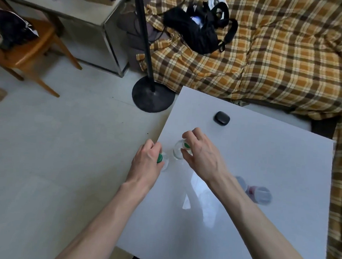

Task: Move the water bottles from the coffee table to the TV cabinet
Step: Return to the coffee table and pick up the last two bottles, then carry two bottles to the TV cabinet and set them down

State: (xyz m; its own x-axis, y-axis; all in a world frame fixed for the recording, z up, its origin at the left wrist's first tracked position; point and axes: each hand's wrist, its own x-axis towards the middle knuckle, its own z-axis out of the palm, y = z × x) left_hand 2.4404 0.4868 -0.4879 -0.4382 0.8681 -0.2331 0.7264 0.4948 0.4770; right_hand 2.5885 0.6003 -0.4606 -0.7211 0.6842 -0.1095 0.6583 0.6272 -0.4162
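Observation:
Two clear water bottles with green caps stand upright near the left edge of the white coffee table (240,222). My left hand (146,161) grips the top of the left bottle (163,160), fingers curled round its green cap. My right hand (198,150) grips the top of the right bottle (178,152) from above, its cap partly hidden under the fingers. A third clear bottle (259,193) with a red label lies on its side on the table to the right of my right forearm.
A black earbud case (221,117) sits on the table's far part. Beyond the table's far corner stands a black floor lamp base (153,94). A plaid-covered sofa (279,55) carrying a black bag (199,29) lies behind. A wooden chair (29,48) and a grey cabinet (88,26) stand at the left.

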